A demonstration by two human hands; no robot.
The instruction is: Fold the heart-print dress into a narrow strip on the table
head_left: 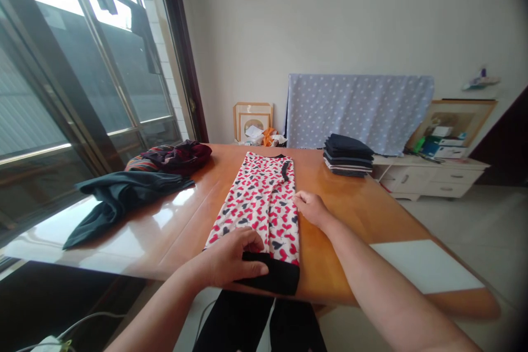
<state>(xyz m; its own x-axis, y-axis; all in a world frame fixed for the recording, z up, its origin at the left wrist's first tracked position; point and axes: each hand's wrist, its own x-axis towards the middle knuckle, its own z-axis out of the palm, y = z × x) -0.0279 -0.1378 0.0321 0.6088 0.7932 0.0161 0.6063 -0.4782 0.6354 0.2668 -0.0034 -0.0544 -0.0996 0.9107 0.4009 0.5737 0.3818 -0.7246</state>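
In front of me a heart-print shirt (256,198), white with red and dark hearts, lies folded into a long strip on the wooden table. Its black hem band is at the near edge and a sleeve with a black cuff lies folded over the top. My left hand (231,258) rests over the near end by the hem, thumb and fingers apart. At the shirt's right edge, about midway along, my right hand (311,209) is closed with its fingertips on the fabric; the tips are partly hidden.
A dark green garment (124,195) and a patterned dark red bundle (173,157) lie on the left. Toward the far right stands a stack of folded dark clothes (347,155). A white sheet (424,265) covers part of the table's near right. Windows (103,66) rise at the left.
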